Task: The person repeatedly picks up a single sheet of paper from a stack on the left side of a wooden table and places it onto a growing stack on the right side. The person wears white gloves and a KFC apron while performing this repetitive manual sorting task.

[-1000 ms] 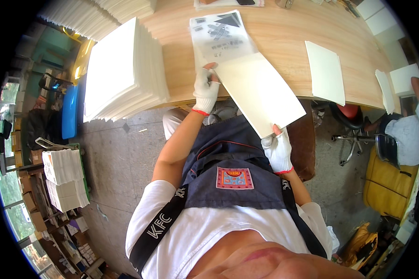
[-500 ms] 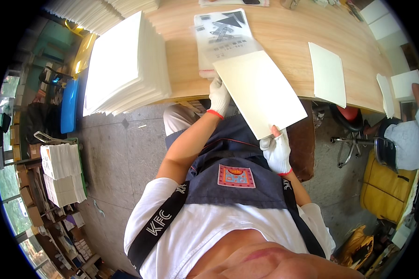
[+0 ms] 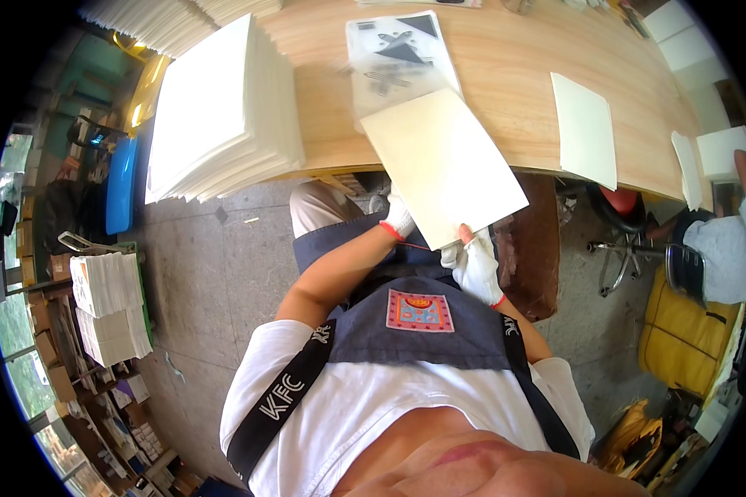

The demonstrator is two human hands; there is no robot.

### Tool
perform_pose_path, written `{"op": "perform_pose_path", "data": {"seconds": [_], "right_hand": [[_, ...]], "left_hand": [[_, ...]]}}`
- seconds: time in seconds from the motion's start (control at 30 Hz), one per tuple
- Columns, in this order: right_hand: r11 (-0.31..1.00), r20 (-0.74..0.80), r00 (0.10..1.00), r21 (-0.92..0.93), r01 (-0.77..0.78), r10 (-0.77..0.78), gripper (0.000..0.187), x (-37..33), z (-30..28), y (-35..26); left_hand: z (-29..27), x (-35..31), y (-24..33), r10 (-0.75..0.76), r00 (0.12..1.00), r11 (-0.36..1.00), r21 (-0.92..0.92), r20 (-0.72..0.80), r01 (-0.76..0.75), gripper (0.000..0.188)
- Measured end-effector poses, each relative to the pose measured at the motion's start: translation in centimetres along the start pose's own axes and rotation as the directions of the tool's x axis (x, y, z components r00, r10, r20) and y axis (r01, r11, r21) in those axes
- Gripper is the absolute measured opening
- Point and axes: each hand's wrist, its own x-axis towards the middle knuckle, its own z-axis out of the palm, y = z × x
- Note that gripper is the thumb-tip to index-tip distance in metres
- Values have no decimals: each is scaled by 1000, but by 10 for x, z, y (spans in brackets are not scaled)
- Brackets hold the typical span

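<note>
A cream sheet of paper [image 3: 443, 166] is tilted over the table's front edge and my lap. My right hand [image 3: 475, 267], in a white glove with the thumb tip bare, pinches its lower edge, thumb on top. My left hand [image 3: 399, 217], also gloved, is at the sheet's left edge; its fingers are hidden behind the paper. Just beyond the sheet's top edge lies a printed sheet [image 3: 402, 54] with dark triangles and drawings. Its near part is blurred and partly covered by the cream sheet.
A tall stack of white paper [image 3: 199, 116] stands on the wooden table [image 3: 514, 74] at left, more stacks behind it. Some cream sheets [image 3: 584, 128] lie to the right. A wheeled chair [image 3: 617, 219] is under the table's right side. Another person [image 3: 721, 248] sits at far right.
The cream sheet has come slightly left and toward me, along with my right hand. My left hand has moved down from the table edge, further behind the sheet. More of the printed drawings shows.
</note>
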Motion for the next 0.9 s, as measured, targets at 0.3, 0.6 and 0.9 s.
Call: {"op": "perform_pose_path", "data": {"seconds": [0.3,0.6,0.9], "right_hand": [[990,-94,990,98,-98,107,27,67,-6,28],[954,-50,991,-270,-132,123,28,131,-10,-4],[90,347,935,-931,352,-70,18,95,33,-11]], "left_hand": [[-53,-5,-26,102,960,977,205,-261,-48,25],[24,-27,7,67,963,726,674,-261,132,26],[19,-48,81,138,961,608,786,-240,109,24]]}}
